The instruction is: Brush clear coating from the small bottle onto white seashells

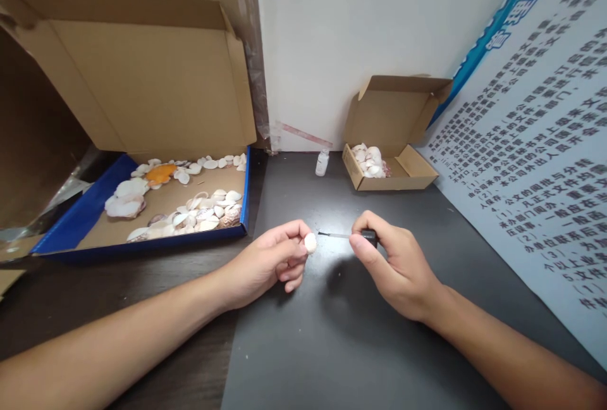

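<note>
Worktop point(294, 359) with a blue box point(83, 211) along its back edge; a smaller box point(398, 183) near the back right corner; over its middle, right hand point(403, 267) pinching a brush point(337, 235); left hand point(272, 255) pinching a shell point(310, 243), just beside the bristles point(324, 233).

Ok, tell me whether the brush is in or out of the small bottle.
Out: the right hand holds the brush, bristles showing, while the small bottle stands apart, farther back.

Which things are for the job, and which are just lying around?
Used, it seems:
white shell in the left hand
black-handled brush in the right hand
small bottle
blue shell box
small cardboard shell box

Just there, probably:
printed poster
reddish wall strip
</note>
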A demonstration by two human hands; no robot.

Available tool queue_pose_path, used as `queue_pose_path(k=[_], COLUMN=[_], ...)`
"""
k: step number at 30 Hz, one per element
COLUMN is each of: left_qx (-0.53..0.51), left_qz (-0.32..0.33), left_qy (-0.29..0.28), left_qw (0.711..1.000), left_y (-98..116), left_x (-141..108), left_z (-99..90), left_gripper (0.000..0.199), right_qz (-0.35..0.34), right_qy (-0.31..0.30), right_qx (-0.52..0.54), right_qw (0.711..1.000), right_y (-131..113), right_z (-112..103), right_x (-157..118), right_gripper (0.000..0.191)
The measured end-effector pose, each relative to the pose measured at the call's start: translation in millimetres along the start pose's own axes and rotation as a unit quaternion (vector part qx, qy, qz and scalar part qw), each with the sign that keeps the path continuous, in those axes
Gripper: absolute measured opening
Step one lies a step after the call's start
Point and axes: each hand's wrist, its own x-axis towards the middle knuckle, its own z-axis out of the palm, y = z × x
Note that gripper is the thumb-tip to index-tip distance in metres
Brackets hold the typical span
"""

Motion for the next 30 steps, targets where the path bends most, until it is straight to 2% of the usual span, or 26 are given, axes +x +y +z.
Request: queue_pose_path(k=[5,10,20,27,30], left_qx=[0.007,0.016,0.029,0.038,0.036], left_qz=[-0.005,-0.010,-0.002,-0.001,0.001], left_qy=[-0.013,-0.010,-0.013,-0.022,-0.027], left_qw=[1.000,1.000,0.999,0.999,0.999], left_y=[-1.6,-2.2,-4.5,-3.7,-3.3], left_x=[0.4,0.9,0.5,0.2,0.1], left_z=[-2.1,-3.3,-4.0,-4.2,-4.2], left_gripper=[0.013,0.016,0.018,0.019,0.018], right_qz=[-0.012,0.017,-0.032,0.013,0.003], right_qy=[-0.045,0.004,-0.054,0.007,-0.005], right_qx=[0.029,-0.002,0.056,-0.010,0.004], right_qw=[0.999,1.000,0.996,1.000,1.000], right_y=[0.4,0.8,-0.8,0.0,-0.3], right_z=[1.2,1.5,0.9,0.6,0.7], right_x=[-0.9,1.1,-2.7,0.1,-0.4], right_gripper=[0.022,0.025,0.022,0.024,0.023])
